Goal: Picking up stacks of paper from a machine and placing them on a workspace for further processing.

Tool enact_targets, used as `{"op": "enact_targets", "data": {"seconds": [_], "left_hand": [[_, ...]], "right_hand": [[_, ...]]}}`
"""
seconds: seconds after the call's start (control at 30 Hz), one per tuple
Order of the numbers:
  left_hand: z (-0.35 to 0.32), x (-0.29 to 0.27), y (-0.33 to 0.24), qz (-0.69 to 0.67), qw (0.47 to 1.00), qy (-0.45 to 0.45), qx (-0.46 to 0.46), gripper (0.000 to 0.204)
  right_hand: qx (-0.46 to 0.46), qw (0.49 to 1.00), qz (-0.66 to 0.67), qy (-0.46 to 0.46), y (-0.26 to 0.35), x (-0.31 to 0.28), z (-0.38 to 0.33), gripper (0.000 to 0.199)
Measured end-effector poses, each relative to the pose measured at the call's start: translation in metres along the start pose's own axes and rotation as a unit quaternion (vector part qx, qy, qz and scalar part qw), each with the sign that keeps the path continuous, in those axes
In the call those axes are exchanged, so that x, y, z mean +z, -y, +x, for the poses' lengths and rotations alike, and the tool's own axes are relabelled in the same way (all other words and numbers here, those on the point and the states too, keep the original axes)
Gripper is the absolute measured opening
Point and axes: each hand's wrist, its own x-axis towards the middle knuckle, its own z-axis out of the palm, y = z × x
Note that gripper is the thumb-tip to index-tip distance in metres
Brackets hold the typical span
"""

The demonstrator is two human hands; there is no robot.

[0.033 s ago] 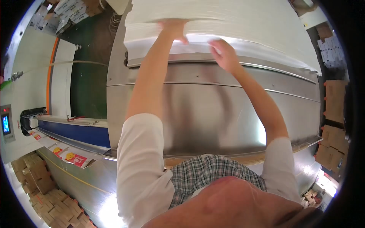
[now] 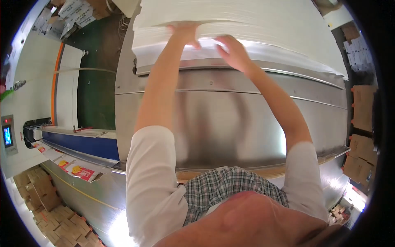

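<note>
A thick stack of white sheets (image 2: 267,24) lies at the far side of the metal table, its layers showing along the near edge. My left hand (image 2: 186,33) presses into the left part of this edge, where the layers bulge apart around it. Its thumb points down along the front, spread away from the fingers, whose tips are partly hidden by the sheets. Close to its right, my right hand (image 2: 233,51) hovers at the near edge with thumb and forefinger apart. I see nothing in it; whether its fingertips touch the sheets I cannot tell.
A raised metal strip (image 2: 288,71) runs along the stack's front on the steel table (image 2: 222,123). To the left stand a white machine with a small lit screen (image 2: 7,135) and a conveyor carrying printed red-and-white sheets (image 2: 80,171). Cardboard pieces (image 2: 66,222) and boxes (image 2: 364,107) lie around.
My right hand has shifted left and slightly farther away, closer to my left hand. My left hand has moved only a little, staying at the stack's edge.
</note>
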Motion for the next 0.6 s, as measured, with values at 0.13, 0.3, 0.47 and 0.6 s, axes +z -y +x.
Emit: {"op": "enact_targets", "data": {"seconds": [0.13,0.3,0.47,0.6], "left_hand": [[0.000,-0.028,-0.055,0.045,0.995,0.079,-0.046,0.096],[0.015,-0.019,-0.047,0.062,0.984,0.101,-0.136,0.110],[0.018,-0.009,-0.032,0.089,0.966,0.113,-0.214,0.115],[0.016,-0.011,-0.046,0.135,0.935,0.162,-0.286,0.109]], "right_hand": [[0.014,0.988,-0.033,0.148,-0.040,0.006,0.060,0.035],[0.174,0.952,-0.143,0.206,-0.150,-0.074,0.032,0.055],[0.273,0.878,-0.241,0.311,-0.301,-0.233,-0.051,0.063],[0.252,0.862,-0.231,0.373,-0.372,-0.341,-0.106,0.073]]}}
